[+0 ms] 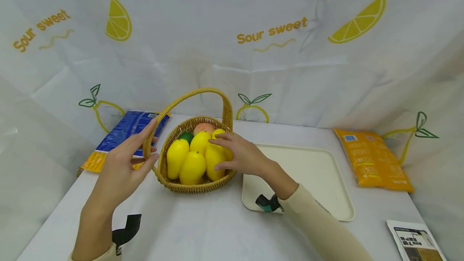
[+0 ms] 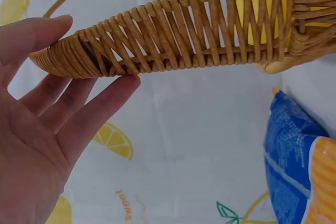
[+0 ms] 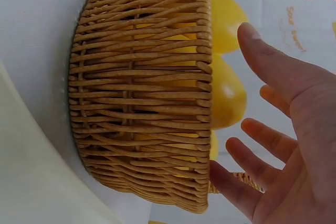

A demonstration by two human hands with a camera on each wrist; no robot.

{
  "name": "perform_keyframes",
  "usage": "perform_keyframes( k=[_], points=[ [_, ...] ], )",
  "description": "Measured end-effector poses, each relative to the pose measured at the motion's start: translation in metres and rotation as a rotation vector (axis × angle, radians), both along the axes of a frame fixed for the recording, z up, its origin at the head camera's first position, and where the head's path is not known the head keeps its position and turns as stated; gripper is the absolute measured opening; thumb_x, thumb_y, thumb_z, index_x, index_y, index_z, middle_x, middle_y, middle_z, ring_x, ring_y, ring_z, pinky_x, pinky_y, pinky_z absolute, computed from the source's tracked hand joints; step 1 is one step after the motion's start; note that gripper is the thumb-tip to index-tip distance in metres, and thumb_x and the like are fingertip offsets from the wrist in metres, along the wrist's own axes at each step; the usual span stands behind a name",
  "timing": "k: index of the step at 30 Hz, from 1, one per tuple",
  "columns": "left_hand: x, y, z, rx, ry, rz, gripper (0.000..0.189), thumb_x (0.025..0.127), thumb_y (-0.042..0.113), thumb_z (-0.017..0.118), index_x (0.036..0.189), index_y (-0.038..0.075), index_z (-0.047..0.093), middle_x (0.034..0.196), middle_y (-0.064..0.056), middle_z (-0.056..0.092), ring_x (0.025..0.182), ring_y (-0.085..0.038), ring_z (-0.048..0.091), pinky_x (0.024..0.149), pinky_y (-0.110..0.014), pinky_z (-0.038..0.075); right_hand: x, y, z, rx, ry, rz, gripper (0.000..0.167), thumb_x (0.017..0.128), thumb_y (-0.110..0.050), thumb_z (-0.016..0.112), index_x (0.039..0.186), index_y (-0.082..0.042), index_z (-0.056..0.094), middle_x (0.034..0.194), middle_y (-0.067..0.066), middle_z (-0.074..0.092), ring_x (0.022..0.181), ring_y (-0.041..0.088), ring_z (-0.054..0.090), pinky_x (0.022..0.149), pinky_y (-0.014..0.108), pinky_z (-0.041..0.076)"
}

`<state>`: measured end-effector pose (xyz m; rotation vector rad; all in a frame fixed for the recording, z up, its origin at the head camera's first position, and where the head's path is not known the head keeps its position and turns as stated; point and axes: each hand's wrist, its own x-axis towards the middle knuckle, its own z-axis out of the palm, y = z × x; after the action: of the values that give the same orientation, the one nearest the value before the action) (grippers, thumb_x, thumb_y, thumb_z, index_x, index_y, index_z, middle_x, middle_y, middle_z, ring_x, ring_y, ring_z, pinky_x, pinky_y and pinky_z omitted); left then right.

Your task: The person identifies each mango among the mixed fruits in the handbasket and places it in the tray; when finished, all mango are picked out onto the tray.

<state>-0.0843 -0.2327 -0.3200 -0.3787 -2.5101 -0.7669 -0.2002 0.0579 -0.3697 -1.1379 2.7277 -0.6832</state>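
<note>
A wicker basket (image 1: 195, 189) with a tall arched handle (image 1: 227, 114) stands on the table, filled with fruit. Several yellow mangoes (image 1: 193, 168) lie at its front, with a green fruit (image 1: 186, 137) and a pinkish round fruit (image 1: 204, 127) behind them. My left hand (image 1: 121, 169) holds the left side of the handle, thumb on one face and fingers on the other, as the left wrist view shows. Over the basket's right side, my right hand (image 1: 247, 157) reaches with spread fingers close to the mangoes, gripping none of them.
A cream tray (image 1: 304, 168) lies right of the basket, partly under the right forearm. At the back left rests a blue and orange bag (image 1: 125, 132); an orange packet (image 1: 373, 160) is on the right. A white printed packet (image 1: 417, 243) sits at the near right corner.
</note>
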Motion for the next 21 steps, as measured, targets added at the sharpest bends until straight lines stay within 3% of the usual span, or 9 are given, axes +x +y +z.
perform_keyframes(
  k=[2, 7, 10, 14, 18, 21],
  points=[
    [0.0, -0.002, -0.002, 0.015, -0.016, -0.01, 0.091, 0.086, -0.005, 0.076, 0.159, 0.03, 0.036, 0.11, -0.008, 0.071, 0.101, -0.022, 0.069, 0.071, -0.022, 0.064, -0.001, -0.001, -0.003, 0.014, -0.003, -0.007, 0.075, 0.085, -0.047, 0.081, 0.151, -0.027, 0.051, 0.157, 0.005, 0.048, 0.144, 0.03, 0.048, 0.11, 0.052, 0.052],
    [0.001, -0.007, -0.007, 0.089, -0.034, -0.029, 0.089, 0.085, -0.007, 0.077, 0.157, 0.03, 0.039, 0.106, -0.008, 0.07, 0.099, 0.001, 0.062, 0.077, -0.001, 0.051, -0.006, -0.004, -0.011, 0.034, -0.008, -0.011, 0.074, 0.084, -0.047, 0.081, 0.15, -0.029, 0.052, 0.157, 0.008, 0.048, 0.144, 0.032, 0.047, 0.11, 0.053, 0.052],
    [0.002, -0.008, -0.009, 0.142, -0.031, -0.042, 0.087, 0.083, -0.009, 0.077, 0.155, 0.028, 0.044, 0.103, -0.008, 0.071, 0.097, 0.011, 0.057, 0.077, 0.0, 0.052, -0.006, -0.007, -0.014, 0.032, -0.008, -0.006, 0.074, 0.084, -0.047, 0.081, 0.15, -0.028, 0.052, 0.157, 0.009, 0.048, 0.145, 0.033, 0.046, 0.112, 0.055, 0.05],
    [0.003, -0.009, -0.012, 0.196, -0.024, -0.045, 0.085, 0.08, -0.012, 0.078, 0.151, 0.025, 0.05, 0.103, -0.011, 0.073, 0.097, 0.013, 0.058, 0.076, -0.003, 0.054, -0.006, -0.008, -0.017, 0.015, -0.005, 0.006, 0.072, 0.085, -0.043, 0.082, 0.149, -0.024, 0.054, 0.153, 0.008, 0.054, 0.142, 0.032, 0.049, 0.123, 0.057, 0.038],
    [0.003, -0.01, -0.014, 0.226, -0.023, -0.054, 0.085, 0.078, -0.014, 0.078, 0.15, 0.023, 0.052, 0.104, -0.013, 0.073, 0.098, 0.013, 0.06, 0.074, -0.005, 0.056, -0.006, -0.008, -0.02, 0.004, -0.008, 0.006, 0.071, 0.086, -0.039, 0.082, 0.149, -0.022, 0.054, 0.149, 0.004, 0.058, 0.14, 0.028, 0.051, 0.123, 0.053, 0.04],
    [0.002, -0.012, -0.016, 0.242, -0.027, -0.062, 0.086, 0.077, -0.016, 0.078, 0.149, 0.022, 0.052, 0.106, -0.004, 0.073, 0.099, 0.011, 0.062, 0.074, -0.007, 0.057, -0.006, -0.007, -0.023, -0.019, -0.023, 0.004, 0.07, 0.087, -0.037, 0.081, 0.149, -0.023, 0.052, 0.15, 0.003, 0.056, 0.141, 0.027, 0.05, 0.119, 0.05, 0.045]
  ],
)
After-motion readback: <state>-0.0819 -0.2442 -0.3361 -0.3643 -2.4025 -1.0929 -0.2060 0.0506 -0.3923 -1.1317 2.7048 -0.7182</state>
